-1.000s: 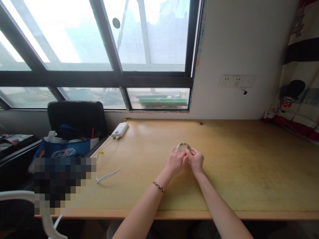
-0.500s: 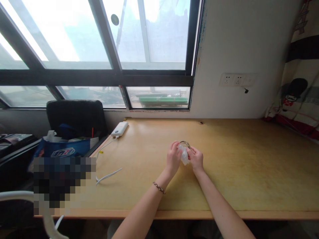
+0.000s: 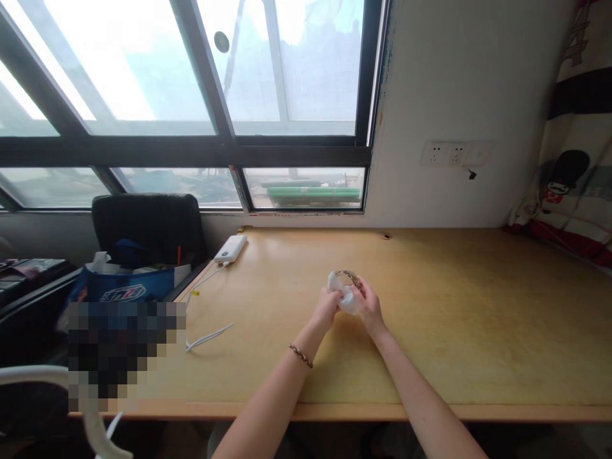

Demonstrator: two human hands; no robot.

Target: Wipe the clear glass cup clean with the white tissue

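Note:
My left hand is closed on a crumpled white tissue, one part of which stands up above the thumb. In my right hand is a thin, curved, brownish metallic band that looks like a bangle. The band arcs between the two hands, its lower part hidden by tissue and fingers. Tissue touches the near side of the band and also meets my right fingertips. Both hands are held over the middle of the desk. A braided bracelet circles my left wrist.
The yellowish wooden desk runs under a window and wall. A white power bank with a white cable lies at its left edge. Beyond that edge, a blue bag rests against a black chair. A patterned curtain hangs at right.
My left hand has turned and dropped slightly to the left, bringing the tissue up beside the band. The band and my right hand have shifted a little left.

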